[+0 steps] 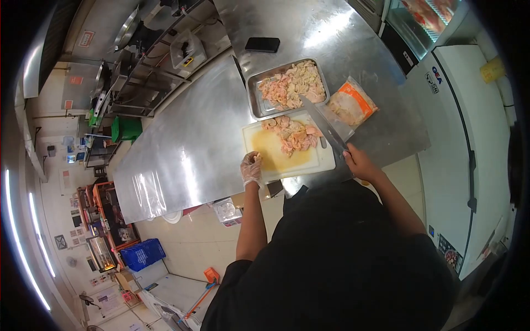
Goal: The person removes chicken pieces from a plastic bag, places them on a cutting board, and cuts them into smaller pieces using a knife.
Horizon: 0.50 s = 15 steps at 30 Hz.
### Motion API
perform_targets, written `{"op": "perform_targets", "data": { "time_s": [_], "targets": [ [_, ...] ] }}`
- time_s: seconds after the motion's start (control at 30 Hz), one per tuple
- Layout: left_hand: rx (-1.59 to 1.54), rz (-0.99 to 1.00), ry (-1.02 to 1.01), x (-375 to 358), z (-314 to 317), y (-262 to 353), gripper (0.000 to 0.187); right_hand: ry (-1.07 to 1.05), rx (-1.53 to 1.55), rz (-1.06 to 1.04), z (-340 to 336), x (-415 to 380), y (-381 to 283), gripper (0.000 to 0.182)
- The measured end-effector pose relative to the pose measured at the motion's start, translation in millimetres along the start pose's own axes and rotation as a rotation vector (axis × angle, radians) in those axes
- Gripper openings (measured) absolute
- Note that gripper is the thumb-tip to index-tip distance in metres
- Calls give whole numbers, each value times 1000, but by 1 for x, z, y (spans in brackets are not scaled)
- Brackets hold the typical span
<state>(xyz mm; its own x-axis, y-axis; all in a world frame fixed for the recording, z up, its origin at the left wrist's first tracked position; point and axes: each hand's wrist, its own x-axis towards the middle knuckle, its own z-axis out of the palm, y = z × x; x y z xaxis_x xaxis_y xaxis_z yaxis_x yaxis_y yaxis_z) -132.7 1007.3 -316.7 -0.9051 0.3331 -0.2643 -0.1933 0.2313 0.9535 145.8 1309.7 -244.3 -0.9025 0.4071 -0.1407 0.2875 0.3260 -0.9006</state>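
My right hand (pixel 358 160) grips a knife (pixel 327 128) by its handle. The blade slants up and left, over the board's right edge, its tip by the metal tray (pixel 252 98). A clear plastic glove covers my left hand (pixel 252 168), which rests at the left edge of the white cutting board (pixel 326 164). Its fingers are curled together; whatever they may hold is too small to make out. Raw chicken pieces (pixel 295 135) lie on the upper part of the board, with yellowish liquid beside them. More cut chicken (pixel 292 85) fills the tray behind.
Right of the tray lies a plastic bag with an orange label (pixel 353 103). A black phone (pixel 262 44) is on the steel table (pixel 193 132) farther back. A white freezer (pixel 469 154) stands to the right, shelving with a green bin (pixel 126 128) to the left.
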Motion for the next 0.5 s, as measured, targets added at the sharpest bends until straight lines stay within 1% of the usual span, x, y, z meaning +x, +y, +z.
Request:
{"op": "perform_targets", "data": {
  "time_s": [0.03, 0.07, 0.1, 0.17, 0.23, 0.3, 0.37, 0.4, 0.47, 0.5],
  "targets": [
    [-28, 18, 68, 0, 10, 10, 15, 21, -23, -49, -2, 2, 1, 20],
    [-56, 34, 137, 0, 18, 21, 18, 21, -27, -54, -5, 3, 1, 20],
    [-61, 38, 141, 3, 26, 41, 18, 16, -47, -61, -8, 6, 1, 20],
    [-209, 29, 104, 14, 44, 97, 17, 1, -73, -80, -12, 11, 0, 20],
    [-195, 102, 123, 32, 62, 143, 17, -41, -17, -13, -18, 15, -3, 21],
    [-60, 147, 86, 51, 79, 186, 21, -33, -17, -23, -21, 16, -5, 21],
    [244, 292, 47, 65, 98, 218, 33, -20, -15, -28, -23, 17, -6, 21],
    [241, 292, 52, 84, 104, 207, 33, -16, -15, -28, -25, 17, -7, 21],
    [321, 405, -128, 120, 112, 168, 46, -8, -19, -27, -27, 16, -6, 21],
    [525, 433, -127, 115, 112, 165, 49, -5, -16, -32, -27, 15, -3, 22]
  ]
}}
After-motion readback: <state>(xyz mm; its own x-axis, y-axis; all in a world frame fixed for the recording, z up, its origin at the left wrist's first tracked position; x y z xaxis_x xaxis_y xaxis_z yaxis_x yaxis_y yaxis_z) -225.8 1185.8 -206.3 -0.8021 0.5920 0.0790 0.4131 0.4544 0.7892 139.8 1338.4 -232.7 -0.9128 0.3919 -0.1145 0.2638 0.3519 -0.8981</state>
